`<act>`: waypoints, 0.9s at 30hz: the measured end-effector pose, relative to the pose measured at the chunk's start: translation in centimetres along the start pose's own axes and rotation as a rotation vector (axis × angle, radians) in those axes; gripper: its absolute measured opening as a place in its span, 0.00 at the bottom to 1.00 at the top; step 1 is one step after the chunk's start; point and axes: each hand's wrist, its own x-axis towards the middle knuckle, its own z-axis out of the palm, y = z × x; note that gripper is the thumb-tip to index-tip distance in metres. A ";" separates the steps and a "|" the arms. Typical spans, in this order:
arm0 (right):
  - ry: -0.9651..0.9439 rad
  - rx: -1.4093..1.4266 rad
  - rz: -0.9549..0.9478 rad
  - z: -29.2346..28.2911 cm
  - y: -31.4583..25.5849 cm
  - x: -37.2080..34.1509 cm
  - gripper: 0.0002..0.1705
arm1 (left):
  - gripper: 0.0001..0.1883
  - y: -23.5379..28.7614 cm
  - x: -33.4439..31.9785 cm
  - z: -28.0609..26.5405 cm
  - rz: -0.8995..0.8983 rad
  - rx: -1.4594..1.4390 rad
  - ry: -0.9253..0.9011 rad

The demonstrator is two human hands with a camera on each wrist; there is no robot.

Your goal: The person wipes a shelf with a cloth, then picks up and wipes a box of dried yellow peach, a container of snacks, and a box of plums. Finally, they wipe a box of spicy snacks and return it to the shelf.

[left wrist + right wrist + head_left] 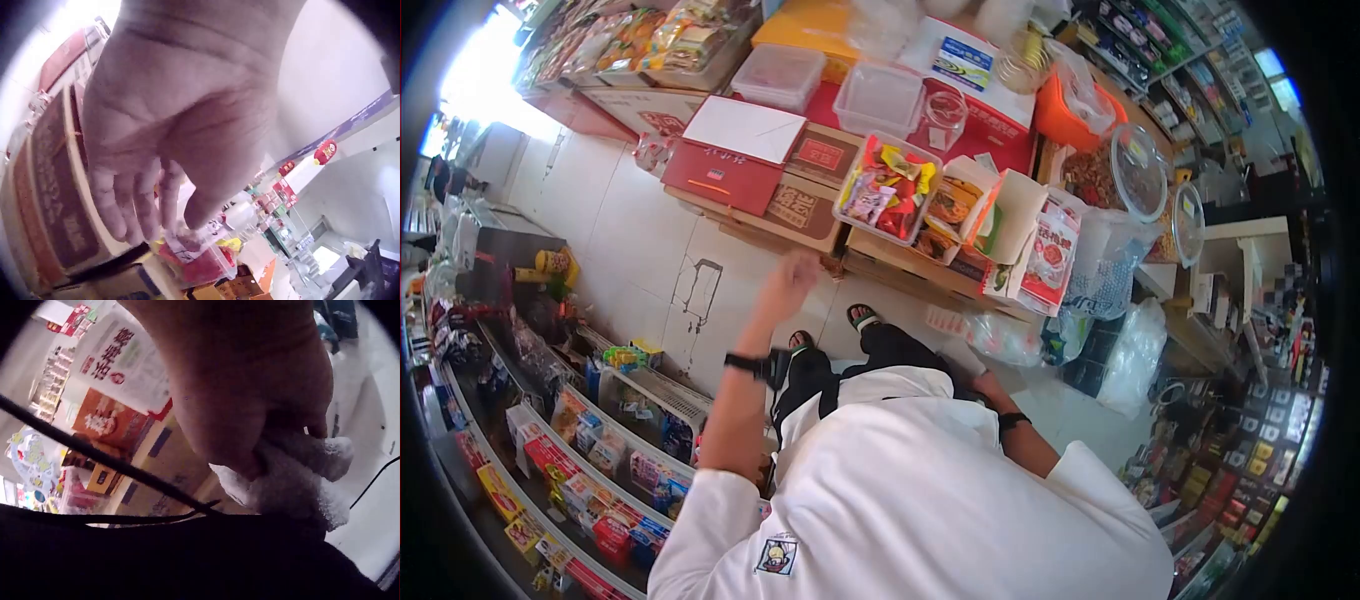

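Note:
My left hand [790, 285] hangs in front of the brown cardboard box [803, 212], palm and loosely bent fingers showing in the left wrist view, with nothing held. Beyond its fingertips in that view sits a clear plastic tub [226, 270] of wrapped sweets [187, 247]. Low beside my right thigh, my right hand [250, 394] grips a bunched, grey-white cloth [290, 481]; its fingertips are partly hidden in the folds. Dark trousers [156, 556] fill the bottom of the right wrist view.
Open snack boxes [1010, 220], plastic containers [880, 97] and a red box [720, 170] crowd the counter ahead. An orange basket [1080, 105] stands at the back right. Shelves of packets [590, 480] line the left. Clear plastic bags [1135, 355] hang at the right over the tiled floor [635, 220].

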 end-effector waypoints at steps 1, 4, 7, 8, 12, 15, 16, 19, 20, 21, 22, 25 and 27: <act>-0.029 -0.128 0.067 -1.0 1.7 -0.6 0.26 | 0.13 0.3 3.0 0.9 0.049 -0.118 0.080; -0.030 0.162 -0.128 0.5 13.2 1.5 0.20 | 0.15 2.9 9.9 1.8 0.014 -0.086 0.176; -0.034 0.072 -0.124 -0.6 14.4 1.7 0.20 | 0.17 3.3 13.6 2.3 -0.336 -0.407 -0.041; -0.037 0.041 -0.124 -0.9 14.6 1.9 0.20 | 0.20 3.2 14.2 2.0 -0.280 -0.203 -0.057; -0.070 -0.098 -0.116 -1.7 15.7 1.5 0.21 | 0.27 3.9 15.0 2.3 -0.375 -0.231 -0.129; -0.118 -0.232 -0.135 -2.7 15.5 2.5 0.21 | 0.30 3.1 14.3 2.3 -0.494 -0.538 -0.140; -0.136 -0.284 -0.147 -3.3 15.2 3.0 0.22 | 0.30 2.5 13.9 2.1 -0.491 -0.616 -0.155; -0.202 -0.453 -0.194 -4.7 13.9 4.8 0.22 | 0.33 1.6 11.5 1.2 -0.509 -0.751 -0.077; -0.225 -0.511 -0.214 -5.2 13.3 5.6 0.22 | 0.33 1.8 10.3 1.0 -0.513 -0.759 -0.047; -0.237 -0.531 -0.232 -5.2 12.9 7.1 0.22 | 0.33 2.4 9.2 0.8 -0.490 -0.736 -0.018; -0.115 -0.402 -0.135 -4.8 12.1 9.0 0.25 | 0.34 2.9 8.3 0.7 -0.468 -0.713 0.010; -0.064 -0.284 -0.049 -6.2 3.0 9.7 0.28 | 0.35 0.9 6.9 1.2 -0.493 -0.584 0.054; -0.163 -0.044 0.105 -6.9 -0.9 10.0 0.31 | 0.35 0.9 6.5 1.9 -0.518 -0.614 0.124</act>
